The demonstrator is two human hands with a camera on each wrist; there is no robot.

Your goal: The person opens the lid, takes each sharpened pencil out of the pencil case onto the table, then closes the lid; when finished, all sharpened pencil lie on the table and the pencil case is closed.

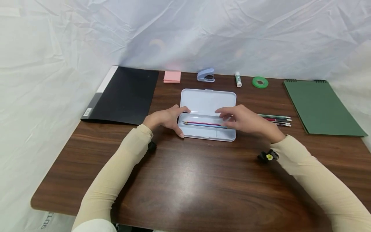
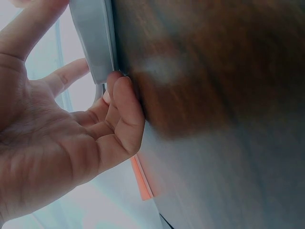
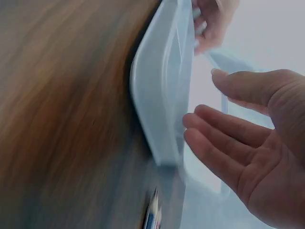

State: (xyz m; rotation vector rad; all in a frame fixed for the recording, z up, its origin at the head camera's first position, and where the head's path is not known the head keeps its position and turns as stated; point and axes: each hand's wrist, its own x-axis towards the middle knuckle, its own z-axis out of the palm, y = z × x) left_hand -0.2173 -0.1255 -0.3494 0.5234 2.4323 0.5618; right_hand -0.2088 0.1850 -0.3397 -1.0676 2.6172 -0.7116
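Note:
A pale blue pencil case lies open in the middle of the brown table, lid flat toward the back. Two or three pencils lie in its tray. My left hand holds the case's left end, thumb at the front corner and fingers at the hinge side. In the left wrist view, the curled fingers of that hand touch the case's edge. My right hand hovers over the tray's right half with relaxed fingers. The right wrist view shows its palm empty beside the case.
Loose pencils lie just right of the case. A green notebook sits far right and a black folder at the left. Along the back are pink sticky notes, a stapler, a glue stick and green tape.

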